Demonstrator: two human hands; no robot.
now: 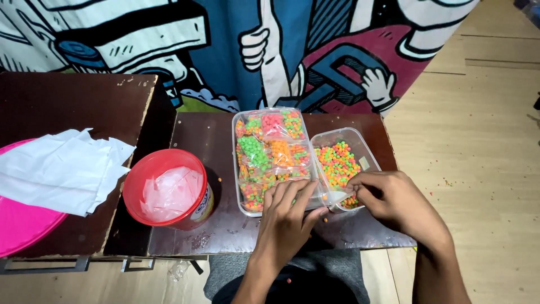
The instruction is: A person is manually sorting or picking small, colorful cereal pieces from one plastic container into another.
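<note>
Two clear tubs sit mid-frame: left hand (287,217) lies flat, grip open, on the packet tub (270,160); right hand (388,200) pinches candy beads (336,163). Red bucket (166,188) lower left.

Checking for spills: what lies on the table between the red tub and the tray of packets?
Only one stray candy on bare table, head view.

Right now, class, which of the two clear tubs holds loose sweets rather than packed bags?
The smaller right-hand tub, under the right hand; the larger tub holds sealed bags.
</note>
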